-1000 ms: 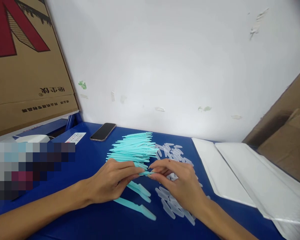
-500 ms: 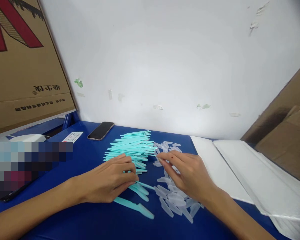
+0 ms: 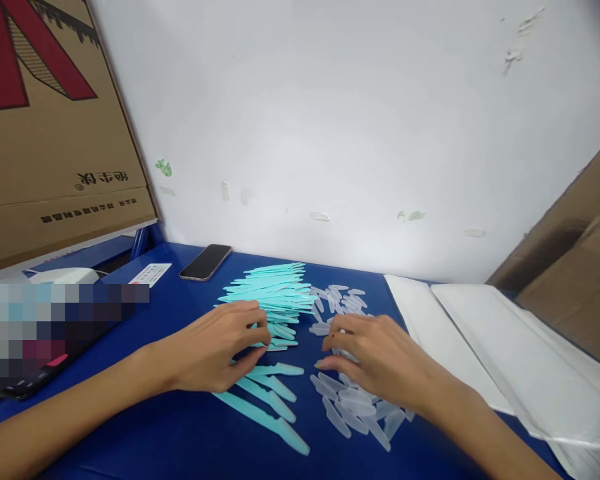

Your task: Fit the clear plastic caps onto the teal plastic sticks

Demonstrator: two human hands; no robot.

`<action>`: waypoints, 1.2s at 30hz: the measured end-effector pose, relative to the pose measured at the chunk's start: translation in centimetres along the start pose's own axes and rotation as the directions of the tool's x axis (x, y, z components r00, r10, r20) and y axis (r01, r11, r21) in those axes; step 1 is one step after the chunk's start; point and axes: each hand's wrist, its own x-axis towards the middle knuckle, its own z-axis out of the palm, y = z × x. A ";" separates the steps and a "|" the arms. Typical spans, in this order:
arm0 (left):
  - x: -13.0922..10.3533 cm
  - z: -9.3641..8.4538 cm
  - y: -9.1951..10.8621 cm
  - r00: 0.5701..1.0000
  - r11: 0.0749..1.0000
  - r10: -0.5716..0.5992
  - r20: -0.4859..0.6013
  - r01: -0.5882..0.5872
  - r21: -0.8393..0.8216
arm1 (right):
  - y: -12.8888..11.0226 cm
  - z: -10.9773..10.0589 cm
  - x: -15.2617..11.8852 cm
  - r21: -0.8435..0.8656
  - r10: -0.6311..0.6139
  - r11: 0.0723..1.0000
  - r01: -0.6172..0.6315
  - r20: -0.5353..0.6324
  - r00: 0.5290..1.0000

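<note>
My left hand [image 3: 220, 347] is over the near left edge of a heap of teal plastic sticks [image 3: 270, 293], its bent fingers at the sticks and its thumb apart from them. Below it, several teal sticks with broad covered ends [image 3: 293, 437] lie fanned out, partly under the palm. My right hand [image 3: 380, 353] hovers over translucent plastic caps [image 3: 357, 402], thumb and index finger apart, with nothing seen between them. More of these caps [image 3: 337, 300] are scattered behind that hand, beside the teal heap.
A phone [image 3: 206, 262] and a printed card [image 3: 151, 274] lie at the back left of the blue table [image 3: 180, 440]. A large cardboard box [image 3: 55, 147] stands at the left. White flat packs [image 3: 505, 347] lie at the right, near another brown carton [image 3: 580, 267].
The teal stick that was in my left hand now lies with the other covered ones. My left hand has shifted up towards the heap. My right hand has moved slightly down, its fingers wider apart.
</note>
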 end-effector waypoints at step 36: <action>0.1 1.6 -1.2 0.978 0.995 -0.050 -0.203 0.066 0.071 | -0.3 1.3 0.4 0.319 0.203 0.937 -0.145 -0.157 0.967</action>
